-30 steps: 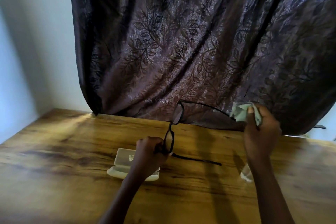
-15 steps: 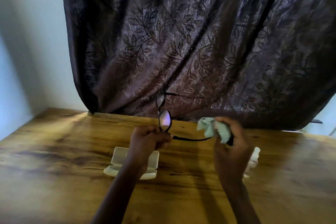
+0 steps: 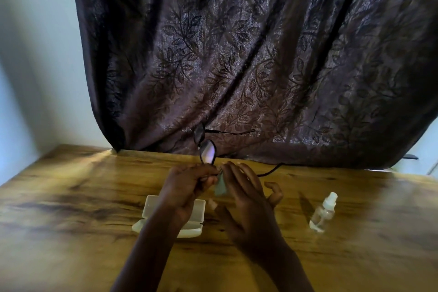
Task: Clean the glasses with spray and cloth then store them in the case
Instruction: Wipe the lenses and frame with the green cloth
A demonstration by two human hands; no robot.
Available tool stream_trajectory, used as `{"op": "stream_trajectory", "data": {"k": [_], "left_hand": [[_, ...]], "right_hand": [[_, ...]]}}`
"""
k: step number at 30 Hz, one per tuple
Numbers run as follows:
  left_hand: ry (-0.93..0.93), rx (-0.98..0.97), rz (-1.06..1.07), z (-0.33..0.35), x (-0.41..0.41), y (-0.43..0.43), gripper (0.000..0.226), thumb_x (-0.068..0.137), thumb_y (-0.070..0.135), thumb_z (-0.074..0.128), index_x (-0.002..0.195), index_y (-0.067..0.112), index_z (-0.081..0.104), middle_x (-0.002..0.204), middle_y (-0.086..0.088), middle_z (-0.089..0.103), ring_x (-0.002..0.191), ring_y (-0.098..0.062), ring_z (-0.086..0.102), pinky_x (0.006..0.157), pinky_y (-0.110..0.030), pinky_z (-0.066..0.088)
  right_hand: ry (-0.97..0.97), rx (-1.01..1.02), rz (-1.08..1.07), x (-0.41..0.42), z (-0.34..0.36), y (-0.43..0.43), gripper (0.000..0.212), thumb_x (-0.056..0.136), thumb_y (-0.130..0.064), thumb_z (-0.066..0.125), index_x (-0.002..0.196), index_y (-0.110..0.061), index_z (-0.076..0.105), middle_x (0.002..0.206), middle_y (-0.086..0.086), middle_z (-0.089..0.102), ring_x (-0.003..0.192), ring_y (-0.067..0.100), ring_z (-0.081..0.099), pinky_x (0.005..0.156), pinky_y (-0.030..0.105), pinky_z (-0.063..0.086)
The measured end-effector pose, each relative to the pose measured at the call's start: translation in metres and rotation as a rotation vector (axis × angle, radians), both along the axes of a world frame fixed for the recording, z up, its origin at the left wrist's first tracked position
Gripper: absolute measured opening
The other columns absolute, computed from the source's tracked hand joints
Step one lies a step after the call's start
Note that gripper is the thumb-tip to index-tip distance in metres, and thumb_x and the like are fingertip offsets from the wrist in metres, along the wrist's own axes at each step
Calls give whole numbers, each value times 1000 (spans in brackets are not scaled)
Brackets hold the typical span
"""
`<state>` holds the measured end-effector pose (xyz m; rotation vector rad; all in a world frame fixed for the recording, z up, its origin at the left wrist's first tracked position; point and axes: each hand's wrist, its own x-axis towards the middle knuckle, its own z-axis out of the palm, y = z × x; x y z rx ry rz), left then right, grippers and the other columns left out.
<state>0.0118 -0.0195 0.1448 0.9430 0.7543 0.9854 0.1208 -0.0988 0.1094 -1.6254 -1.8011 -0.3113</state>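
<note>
Black-framed glasses (image 3: 208, 151) are held upright above the wooden table (image 3: 71, 197), both temples unfolded and pointing right. My left hand (image 3: 189, 187) pinches them at the lower lens's edge. My right hand (image 3: 248, 201) is pressed against the same corner, fingers stretched out, with the pale green cloth (image 3: 220, 186) caught between it and the frame. Most of the cloth is hidden between the hands. The white glasses case (image 3: 151, 206) lies open under my left wrist. A small clear spray bottle (image 3: 322, 213) stands to the right of my right hand.
A dark leaf-patterned curtain (image 3: 260, 66) hangs along the table's far edge, right behind the glasses. A pale wall (image 3: 35, 66) is at the left. A small whitish object (image 3: 212, 204) lies beside the case, too blurred to identify.
My right hand slid the cloth along the lower temple from its tip to the hinge beside my left hand. The spray bottle, hidden before by my right arm, now shows.
</note>
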Motion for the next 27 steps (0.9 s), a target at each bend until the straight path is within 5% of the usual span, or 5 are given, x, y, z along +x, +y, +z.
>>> {"op": "stream_trajectory", "data": {"k": [3, 6, 9, 14, 27], "left_hand": [[8, -9, -5, 1, -2, 4, 14, 78, -9, 56, 64, -6, 58, 41, -2, 56, 35, -2, 52, 37, -9, 42], [13, 0, -47, 2, -2, 3, 13, 77, -9, 57, 65, -8, 60, 44, -4, 57, 36, -2, 53, 38, -9, 42], [24, 23, -96, 4, 1, 1, 12, 76, -7, 58, 65, -6, 61, 45, -4, 56, 37, -2, 53, 38, -8, 42], [0, 39, -143, 9, 2, -5, 6, 63, 0, 65, 62, -6, 62, 46, -4, 59, 37, -1, 53, 38, -7, 42], [-67, -30, -135, 17, -16, 2, 5, 54, 5, 65, 52, 1, 66, 52, -11, 61, 37, -3, 55, 37, -7, 44]], "right_hand": [[72, -16, 85, 9, 3, 0, 50, 92, -41, 28, 140, -26, 32, 141, -22, 20, 133, -15, -2, 99, 30, 1], [107, 51, 48, 13, 11, 3, 44, 85, -9, 51, 128, -15, 53, 128, -7, 54, 128, -1, 29, 99, 54, 22], [-45, 151, -53, 13, 15, 7, 49, 65, 10, 64, 110, -9, 65, 100, 5, 69, 111, 13, 43, 72, 57, 45], [-166, 299, -176, 16, 17, 8, 46, 66, -5, 34, 94, -11, 70, 88, 2, 70, 100, 22, 40, 59, 54, 48], [-119, 344, -347, 71, 21, -8, 45, 72, -6, 31, 93, -5, 71, 98, 12, 70, 105, 31, 32, 64, 66, 45]]}}
